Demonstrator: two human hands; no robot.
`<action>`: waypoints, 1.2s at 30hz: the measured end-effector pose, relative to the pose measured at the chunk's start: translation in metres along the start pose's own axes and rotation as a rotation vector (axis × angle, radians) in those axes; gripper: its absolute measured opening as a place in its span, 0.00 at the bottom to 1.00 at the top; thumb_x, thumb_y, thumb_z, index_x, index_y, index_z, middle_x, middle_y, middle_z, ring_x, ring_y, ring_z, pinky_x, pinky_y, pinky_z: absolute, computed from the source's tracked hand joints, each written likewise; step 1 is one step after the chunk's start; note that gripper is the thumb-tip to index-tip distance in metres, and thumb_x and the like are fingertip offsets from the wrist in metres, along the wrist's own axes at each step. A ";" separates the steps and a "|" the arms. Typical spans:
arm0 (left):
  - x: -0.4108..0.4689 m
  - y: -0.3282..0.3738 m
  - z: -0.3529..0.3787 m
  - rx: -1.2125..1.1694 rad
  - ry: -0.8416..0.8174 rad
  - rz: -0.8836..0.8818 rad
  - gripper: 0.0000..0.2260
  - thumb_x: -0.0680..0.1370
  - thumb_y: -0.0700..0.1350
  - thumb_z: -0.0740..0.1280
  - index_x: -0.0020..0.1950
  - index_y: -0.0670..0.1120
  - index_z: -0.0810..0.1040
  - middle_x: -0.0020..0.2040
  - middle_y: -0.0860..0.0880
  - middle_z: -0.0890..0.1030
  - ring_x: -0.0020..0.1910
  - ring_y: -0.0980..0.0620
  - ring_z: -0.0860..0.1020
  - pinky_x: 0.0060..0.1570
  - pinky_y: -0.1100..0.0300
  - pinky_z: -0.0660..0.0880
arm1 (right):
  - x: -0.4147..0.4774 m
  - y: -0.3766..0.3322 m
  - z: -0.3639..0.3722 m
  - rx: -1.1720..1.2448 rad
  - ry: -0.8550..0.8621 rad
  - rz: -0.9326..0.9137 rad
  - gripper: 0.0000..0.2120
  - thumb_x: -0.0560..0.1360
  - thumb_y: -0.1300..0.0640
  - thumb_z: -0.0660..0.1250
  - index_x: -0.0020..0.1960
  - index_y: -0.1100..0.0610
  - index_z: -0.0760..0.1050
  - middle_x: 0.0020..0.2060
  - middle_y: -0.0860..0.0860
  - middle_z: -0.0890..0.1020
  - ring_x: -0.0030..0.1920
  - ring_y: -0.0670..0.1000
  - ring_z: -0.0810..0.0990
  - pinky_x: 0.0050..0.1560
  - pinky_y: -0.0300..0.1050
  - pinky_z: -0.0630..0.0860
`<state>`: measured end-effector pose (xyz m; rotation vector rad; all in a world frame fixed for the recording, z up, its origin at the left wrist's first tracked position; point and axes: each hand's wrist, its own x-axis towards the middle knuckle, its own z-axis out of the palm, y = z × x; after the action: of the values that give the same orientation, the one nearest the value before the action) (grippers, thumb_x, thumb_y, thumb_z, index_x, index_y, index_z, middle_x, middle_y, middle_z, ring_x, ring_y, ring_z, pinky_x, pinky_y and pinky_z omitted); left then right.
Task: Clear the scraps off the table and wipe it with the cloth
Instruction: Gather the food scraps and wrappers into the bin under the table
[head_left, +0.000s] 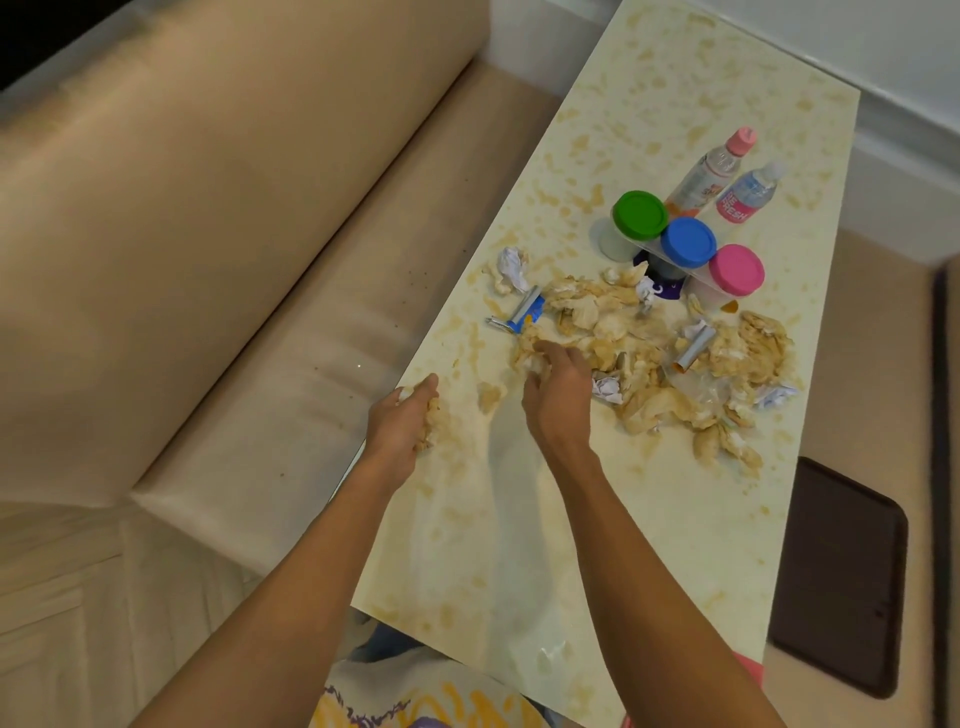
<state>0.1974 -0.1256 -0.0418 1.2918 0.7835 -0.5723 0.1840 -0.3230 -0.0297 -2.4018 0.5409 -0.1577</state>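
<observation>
A heap of tan peel scraps (649, 353) lies across the middle of the cream speckled table (675, 519), mixed with crumpled white paper (511, 265) and two small silver wrappers (522, 312). My left hand (402, 421) sits at the table's left edge with its fingers curled round a clump of scraps. My right hand (556, 395) reaches into the near side of the heap, its fingers curled over some scraps. No cloth is in view.
Three jars with green (639, 215), blue (688, 241) and pink (736, 270) lids stand behind the heap, with two plastic bottles (727, 182) beyond them. A beige sofa (208, 260) runs along the left. A dark mat (841, 577) lies on the floor to the right.
</observation>
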 end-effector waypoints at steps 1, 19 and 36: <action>0.001 0.000 -0.001 -0.002 -0.001 -0.001 0.12 0.78 0.52 0.77 0.46 0.44 0.82 0.35 0.50 0.81 0.31 0.49 0.75 0.35 0.54 0.70 | 0.005 -0.002 0.000 -0.001 0.026 -0.020 0.22 0.76 0.70 0.66 0.68 0.57 0.78 0.60 0.56 0.77 0.61 0.57 0.72 0.59 0.46 0.70; -0.005 -0.001 -0.013 -0.022 0.005 0.007 0.11 0.78 0.51 0.76 0.45 0.45 0.81 0.37 0.50 0.81 0.30 0.50 0.74 0.34 0.56 0.71 | 0.005 -0.002 0.025 -0.159 -0.158 -0.133 0.19 0.73 0.71 0.66 0.63 0.62 0.76 0.56 0.60 0.78 0.56 0.62 0.72 0.58 0.52 0.70; -0.012 -0.008 -0.012 0.024 -0.005 0.009 0.11 0.79 0.52 0.76 0.47 0.45 0.83 0.40 0.50 0.83 0.34 0.49 0.75 0.35 0.56 0.70 | -0.043 -0.006 0.036 -0.235 -0.257 -0.256 0.21 0.76 0.55 0.70 0.69 0.56 0.76 0.63 0.59 0.73 0.59 0.62 0.70 0.60 0.55 0.74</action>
<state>0.1819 -0.1163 -0.0385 1.3150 0.7682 -0.5787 0.1561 -0.2796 -0.0529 -2.6621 0.1382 0.1102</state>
